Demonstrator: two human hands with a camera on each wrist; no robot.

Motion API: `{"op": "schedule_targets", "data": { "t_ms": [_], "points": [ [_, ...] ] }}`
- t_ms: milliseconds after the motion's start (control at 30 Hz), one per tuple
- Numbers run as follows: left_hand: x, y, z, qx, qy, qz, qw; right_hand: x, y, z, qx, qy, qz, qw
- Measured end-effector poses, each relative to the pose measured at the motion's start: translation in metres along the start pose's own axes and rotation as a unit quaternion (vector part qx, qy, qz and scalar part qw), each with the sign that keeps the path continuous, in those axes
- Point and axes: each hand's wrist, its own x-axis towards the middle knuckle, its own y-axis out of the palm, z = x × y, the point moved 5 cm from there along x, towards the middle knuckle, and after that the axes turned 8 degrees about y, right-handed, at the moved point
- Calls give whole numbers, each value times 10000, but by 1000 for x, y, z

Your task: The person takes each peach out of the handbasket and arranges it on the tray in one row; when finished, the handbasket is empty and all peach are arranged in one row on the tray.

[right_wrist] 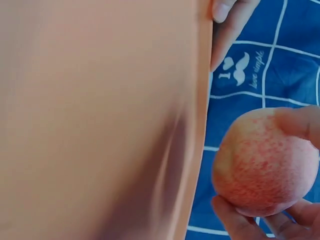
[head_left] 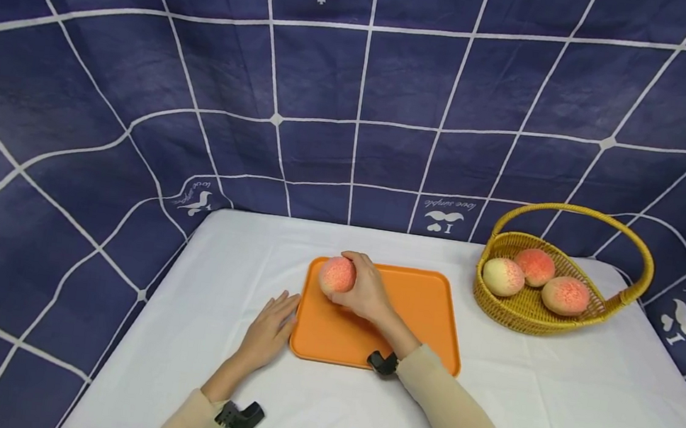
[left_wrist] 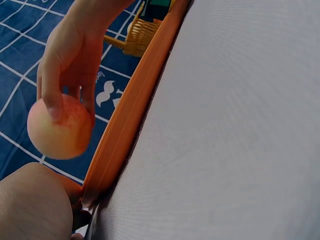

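Note:
My right hand point(head_left: 365, 292) grips a peach point(head_left: 337, 275), pale yellow with a pink-red blush, over the left back part of an orange tray point(head_left: 415, 308). In the left wrist view a gap shows between this peach point(left_wrist: 60, 127) and the tray rim point(left_wrist: 125, 125). Thumb and fingertips press its sides in the right wrist view, where the peach point(right_wrist: 265, 162) looks large and speckled. At the tray's left edge lies my left hand point(head_left: 269, 330), its fingers extended and the thumb side against the rim. It holds nothing.
A yellow wicker basket point(head_left: 513, 320) with a tall arched handle stands at the back right and holds three peaches point(head_left: 566, 296). White cloth point(head_left: 234, 265) covers the table. Blue checked cloth point(head_left: 404, 79) hangs behind it.

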Motion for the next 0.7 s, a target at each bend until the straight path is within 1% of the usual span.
{"op": "schedule_targets", "data": {
  "t_ms": [133, 300, 433, 567, 633, 700],
  "points": [
    [0, 0, 0, -71, -41, 50, 10000, 2, 10, 1, -181, -13, 136, 9997],
    [0, 0, 0, -45, -5, 61, 10000, 3, 22, 1, -303, -94, 435, 9985],
    [-1, 0, -1, -58, 25, 77, 10000, 2, 29, 1, -305, -219, 575, 9976],
    [-1, -1, -1, -90, 36, 76, 9999, 3, 35, 0, -378, -436, 626, 9964],
    [0, -1, -1, -76, 49, 70, 9999, 3, 37, 0, -351, -459, 724, 9957],
    [0, -1, -1, -80, 51, 66, 9999, 3, 37, 0, -265, -398, 863, 9951]
  ]
}}
